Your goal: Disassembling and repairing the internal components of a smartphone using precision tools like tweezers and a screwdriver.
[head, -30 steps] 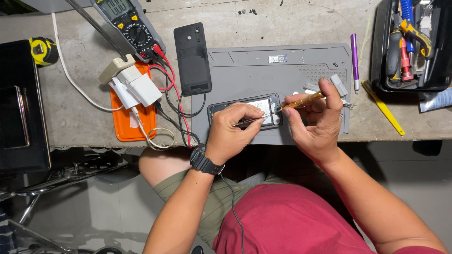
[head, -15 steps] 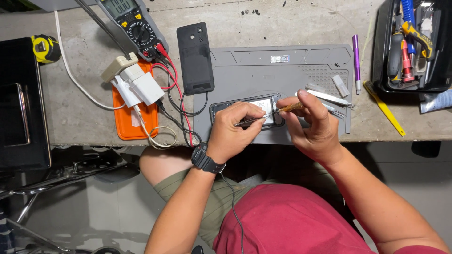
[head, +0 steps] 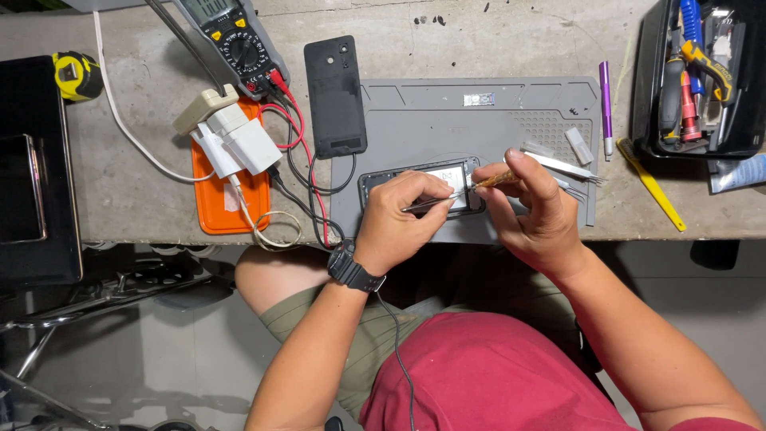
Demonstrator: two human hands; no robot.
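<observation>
- Nearest the person, the left hand (head: pixel 399 219) is closed in a pinch around metal tweezers (head: pixel 431 202), whose tips point right and slightly up onto the opened phone (head: pixel 423 183).
- The right hand (head: pixel 531 211) is curled around a brown-handled tool (head: pixel 493 180), whose tip points left toward the tweezers' tips.
- The opened phone lies flat near the front edge of the grey work mat (head: pixel 479 128), with its long axis running left to right.
- Just beyond the right hand, a second pair of tweezers (head: pixel 562 166) lies on the mat.
- Further back, a black phone back cover (head: pixel 335 96) lies with its long axis front to back, half off the mat.
- To the left are an orange pad (head: pixel 231 191), white chargers (head: pixel 235 144) and a multimeter (head: pixel 231 36).
- The tabletop (head: pixel 144 183) is bare grey concrete; a black tool tray (head: pixel 698 76) stands at its far right and a yellow tape measure (head: pixel 77 76) at its far left.
</observation>
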